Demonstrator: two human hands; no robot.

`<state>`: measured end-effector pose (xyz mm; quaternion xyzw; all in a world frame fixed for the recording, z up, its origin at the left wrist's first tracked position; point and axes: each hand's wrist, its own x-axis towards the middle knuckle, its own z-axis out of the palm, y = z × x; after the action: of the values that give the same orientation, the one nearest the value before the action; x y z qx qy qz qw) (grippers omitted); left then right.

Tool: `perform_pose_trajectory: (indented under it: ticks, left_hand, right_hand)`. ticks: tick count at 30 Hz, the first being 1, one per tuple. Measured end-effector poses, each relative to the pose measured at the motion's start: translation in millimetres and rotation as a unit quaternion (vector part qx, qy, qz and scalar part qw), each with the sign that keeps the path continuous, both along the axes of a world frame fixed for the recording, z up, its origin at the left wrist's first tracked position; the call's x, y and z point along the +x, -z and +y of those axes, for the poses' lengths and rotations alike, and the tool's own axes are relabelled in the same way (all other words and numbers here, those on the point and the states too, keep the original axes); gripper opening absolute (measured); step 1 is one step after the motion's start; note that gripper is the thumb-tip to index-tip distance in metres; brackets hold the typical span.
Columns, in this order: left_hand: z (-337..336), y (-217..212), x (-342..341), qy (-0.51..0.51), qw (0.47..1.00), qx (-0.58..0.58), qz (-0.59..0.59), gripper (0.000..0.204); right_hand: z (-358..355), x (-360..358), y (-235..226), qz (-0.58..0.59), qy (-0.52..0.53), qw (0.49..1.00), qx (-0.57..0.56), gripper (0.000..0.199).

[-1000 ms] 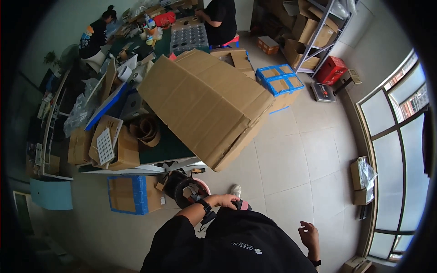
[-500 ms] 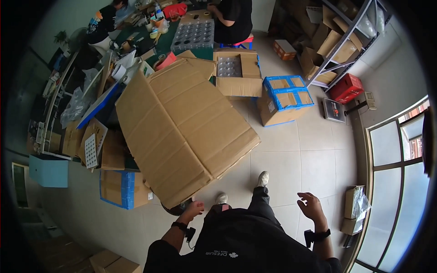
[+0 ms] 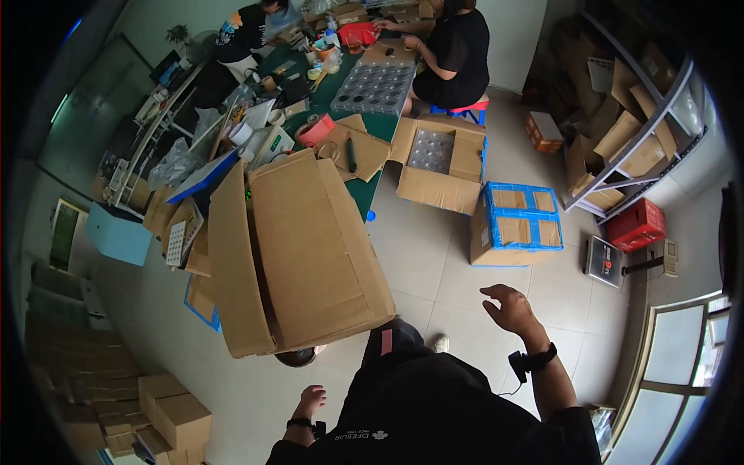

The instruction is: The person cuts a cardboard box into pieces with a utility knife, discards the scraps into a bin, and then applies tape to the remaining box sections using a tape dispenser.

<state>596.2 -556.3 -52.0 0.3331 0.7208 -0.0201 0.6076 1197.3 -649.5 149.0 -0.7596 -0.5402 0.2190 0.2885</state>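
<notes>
A large brown cardboard box (image 3: 318, 256) stands in front of me, with a long flap (image 3: 239, 271) along its left side and a dark gap between the two. Below the box's near edge is my left hand (image 3: 311, 398), small in view, apart from the cardboard and holding nothing. My right hand (image 3: 510, 310) hangs in the air over the floor to the right of the box. Its fingers are loosely bent and apart, with nothing in them.
A green table (image 3: 364, 194) holds tape rolls, a utility knife (image 3: 351, 153) and a clear tray (image 3: 373, 87). Beyond stand an open carton (image 3: 438, 190) and a blue-taped box (image 3: 518, 236). Two people sit at the table. A shelf (image 3: 643, 147) and floor scale (image 3: 604, 262) are right.
The big box now shows its left flap standing apart along a dark gap. My left hand has drawn back from the box's near edge. My view has turned, shifting the room rightward.
</notes>
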Motion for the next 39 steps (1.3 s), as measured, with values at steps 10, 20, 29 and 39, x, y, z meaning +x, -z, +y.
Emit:
perform_pose_trajectory:
  ticks: [10, 20, 29, 39]
  left_hand:
    - [-44, 58, 113, -0.06, 0.998, -0.018, 0.002, 0.031]
    - [-33, -27, 149, -0.21, 0.855, 0.456, 0.129, 0.025]
    - [-25, -281, 272, -0.403, 0.756, 0.477, 0.195, 0.039]
    - [84, -324, 404, -0.05, 0.833, 0.348, 0.427, 0.081]
  right_hand:
    - [155, 41, -15, -0.056, -0.236, 0.97, -0.023, 0.027]
    - [357, 83, 64, -0.014, -0.296, 0.934, -0.202, 0.031]
    - [608, 81, 166, -0.043, -0.132, 0.989, -0.043, 0.072]
    - [660, 50, 150, -0.049, -0.128, 0.99, -0.041, 0.072]
